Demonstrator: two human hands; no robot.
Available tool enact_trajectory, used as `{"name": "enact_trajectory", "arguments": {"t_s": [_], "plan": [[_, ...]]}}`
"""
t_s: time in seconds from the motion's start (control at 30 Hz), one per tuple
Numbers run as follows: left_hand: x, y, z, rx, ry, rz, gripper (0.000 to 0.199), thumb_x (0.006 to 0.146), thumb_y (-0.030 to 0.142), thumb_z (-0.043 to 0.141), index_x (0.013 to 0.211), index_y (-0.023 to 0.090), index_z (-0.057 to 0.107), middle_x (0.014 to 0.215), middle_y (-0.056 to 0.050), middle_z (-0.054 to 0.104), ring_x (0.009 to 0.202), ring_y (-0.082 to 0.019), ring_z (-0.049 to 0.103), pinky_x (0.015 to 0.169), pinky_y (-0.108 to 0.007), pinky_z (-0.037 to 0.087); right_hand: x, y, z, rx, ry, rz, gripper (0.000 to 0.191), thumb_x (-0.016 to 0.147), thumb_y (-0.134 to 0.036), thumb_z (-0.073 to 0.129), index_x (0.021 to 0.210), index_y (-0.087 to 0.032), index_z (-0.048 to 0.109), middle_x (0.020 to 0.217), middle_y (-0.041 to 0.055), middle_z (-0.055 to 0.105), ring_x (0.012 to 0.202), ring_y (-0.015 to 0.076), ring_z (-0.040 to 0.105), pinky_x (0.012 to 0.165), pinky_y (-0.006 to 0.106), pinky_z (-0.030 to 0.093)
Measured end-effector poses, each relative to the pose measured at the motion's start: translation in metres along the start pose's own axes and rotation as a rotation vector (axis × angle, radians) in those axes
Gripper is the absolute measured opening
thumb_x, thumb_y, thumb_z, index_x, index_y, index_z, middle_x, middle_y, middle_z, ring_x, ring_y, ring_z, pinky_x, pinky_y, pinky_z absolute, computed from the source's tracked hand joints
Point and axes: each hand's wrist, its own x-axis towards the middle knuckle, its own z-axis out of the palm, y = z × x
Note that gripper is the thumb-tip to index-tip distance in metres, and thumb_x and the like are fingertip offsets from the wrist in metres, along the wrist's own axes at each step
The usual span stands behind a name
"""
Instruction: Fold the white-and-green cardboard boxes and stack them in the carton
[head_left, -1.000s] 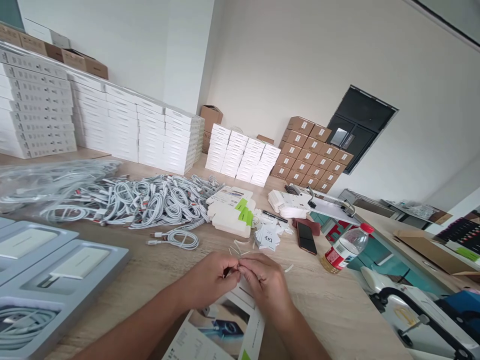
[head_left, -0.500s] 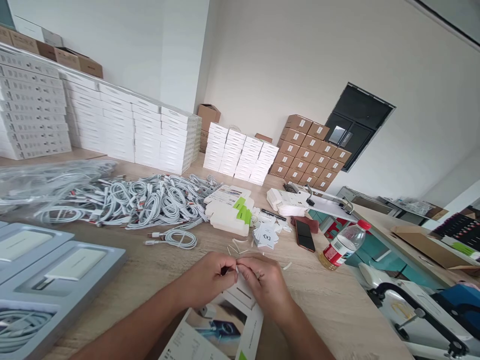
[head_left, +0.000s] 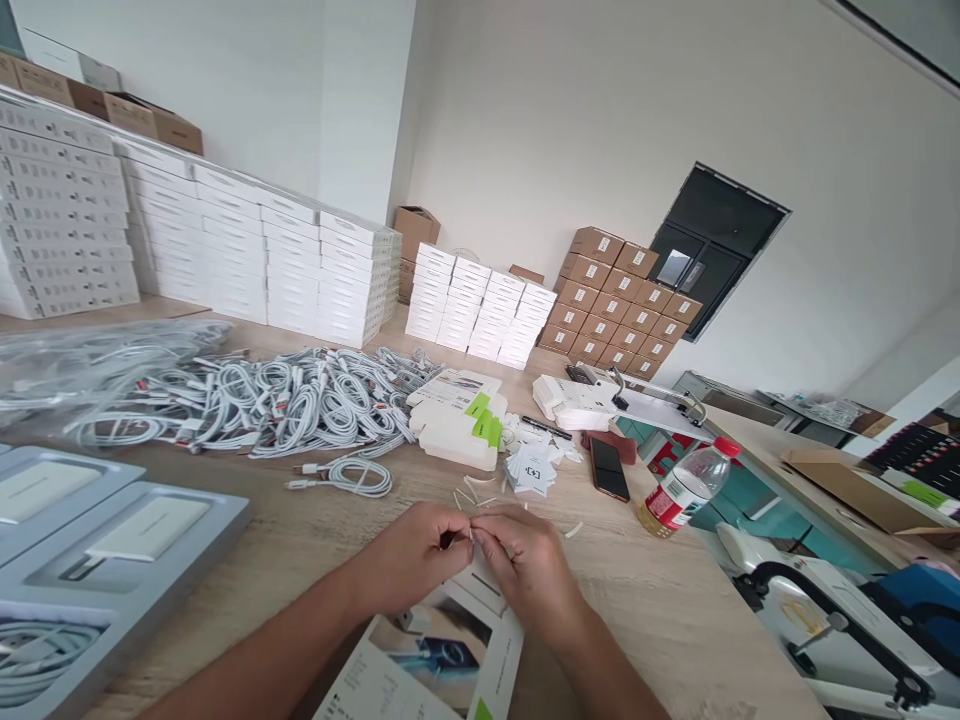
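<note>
A white printed cardboard box (head_left: pixel 420 668) with a photo of a phone and charger lies at the bottom middle, its end flap turned toward the far side. My left hand (head_left: pixel 424 555) and my right hand (head_left: pixel 529 560) meet at that flap. Both are closed, thumbs and forefingers pinching at the flap's far edge, tips touching. What exactly sits between the fingertips is mostly hidden. Just beyond the hands lie several thin white strips (head_left: pixel 574 530) and a fan of white cards (head_left: pixel 531 468).
Grey trays (head_left: pixel 217 515) holding white power banks and cables stand at left. Behind them is a heap of white cables (head_left: pixel 330 400). Flattened boxes (head_left: pixel 454 415), a phone (head_left: pixel 609 470) and a bottle (head_left: pixel 686 488) lie ahead and right. Stacked white boxes (head_left: pixel 292 265) line the back.
Almost nothing differs. Both hands stay pinched at the flap, and the whole view has shifted very slightly.
</note>
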Motion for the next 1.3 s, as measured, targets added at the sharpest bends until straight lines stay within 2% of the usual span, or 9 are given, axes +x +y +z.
{"name": "enact_trajectory", "arguments": {"t_s": [0.2,0.37,0.5,0.77,0.97,1.07,1.17,1.23,1.3], "plan": [[0.003,-0.001,-0.002,0.013,-0.026,-0.062,0.017,0.076,0.020,0.047,0.063,0.018,0.057,0.059,0.004,0.042,0.058,-0.012,0.038,0.055,-0.025,0.026,0.001,0.008,-0.001,-0.051,0.082,0.024,0.019,0.087,-0.016,0.054,0.086,-0.023,0.071,0.084,0.0034,0.073,0.077,0.0163,0.066,0.070,0.026,0.051],[0.001,-0.002,-0.011,-0.019,-0.070,-0.205,0.021,0.079,0.029,0.050,0.065,0.019,0.060,0.055,0.005,0.037,0.051,-0.011,0.033,0.050,-0.025,0.020,0.002,0.037,-0.017,-0.160,0.163,0.269,0.019,0.084,-0.019,0.053,0.084,-0.022,0.073,0.079,0.0027,0.074,0.068,0.0167,0.066,0.062,0.026,0.049],[0.001,-0.005,-0.019,0.001,-0.082,-0.210,0.022,0.078,0.031,0.052,0.065,0.018,0.064,0.056,0.004,0.043,0.053,-0.012,0.037,0.051,-0.025,0.021,0.000,0.056,-0.022,-0.270,0.063,0.413,0.023,0.082,-0.017,0.054,0.086,-0.025,0.075,0.076,0.0014,0.076,0.069,0.0189,0.068,0.066,0.028,0.049],[0.001,-0.004,-0.020,-0.031,-0.082,-0.195,0.024,0.079,0.033,0.052,0.068,0.018,0.068,0.056,0.004,0.043,0.054,-0.012,0.036,0.051,-0.025,0.021,-0.003,0.054,-0.018,-0.328,-0.043,0.395,0.030,0.082,-0.010,0.051,0.084,-0.027,0.076,0.089,0.0026,0.078,0.084,0.0211,0.070,0.074,0.030,0.050],[0.001,-0.003,-0.015,-0.072,-0.061,-0.171,0.023,0.079,0.033,0.052,0.067,0.018,0.067,0.056,0.003,0.043,0.054,-0.012,0.036,0.051,-0.026,0.021,0.000,0.034,-0.014,-0.006,0.036,0.225,0.032,0.091,-0.029,0.054,0.120,-0.025,0.067,0.114,0.0079,0.072,0.104,0.0221,0.065,0.084,0.033,0.053],[0.001,0.001,-0.015,-0.058,-0.025,-0.175,0.022,0.078,0.032,0.052,0.064,0.018,0.063,0.055,0.004,0.040,0.053,-0.012,0.035,0.052,-0.026,0.022,0.001,0.027,-0.010,0.090,0.008,0.198,0.021,0.088,-0.026,0.058,0.102,-0.025,0.074,0.097,0.0050,0.075,0.092,0.0204,0.066,0.082,0.033,0.052],[0.001,0.001,-0.017,-0.057,0.029,-0.195,0.020,0.077,0.033,0.055,0.065,0.018,0.061,0.058,0.005,0.044,0.055,-0.012,0.037,0.053,-0.025,0.025,0.002,0.027,-0.011,0.188,0.070,0.307,0.014,0.084,-0.027,0.062,0.084,-0.021,0.074,0.081,0.0034,0.074,0.075,0.0178,0.064,0.072,0.030,0.052],[0.001,-0.001,-0.019,-0.085,0.051,-0.227,0.016,0.074,0.032,0.058,0.077,0.018,0.065,0.064,0.004,0.052,0.057,-0.013,0.043,0.054,-0.024,0.030,0.003,0.028,-0.013,0.279,0.096,0.386,0.016,0.083,-0.032,0.064,0.084,-0.020,0.073,0.077,0.0029,0.073,0.068,0.0163,0.062,0.064,0.028,0.051],[0.001,-0.004,-0.021,-0.157,0.062,-0.302,0.033,0.072,0.031,0.061,0.102,0.018,0.065,0.073,0.002,0.060,0.061,-0.016,0.051,0.055,-0.025,0.034,0.003,0.027,-0.014,0.332,0.095,0.411,0.019,0.083,-0.035,0.064,0.085,-0.019,0.073,0.076,0.0031,0.072,0.067,0.0162,0.061,0.062,0.028,0.050]]}}
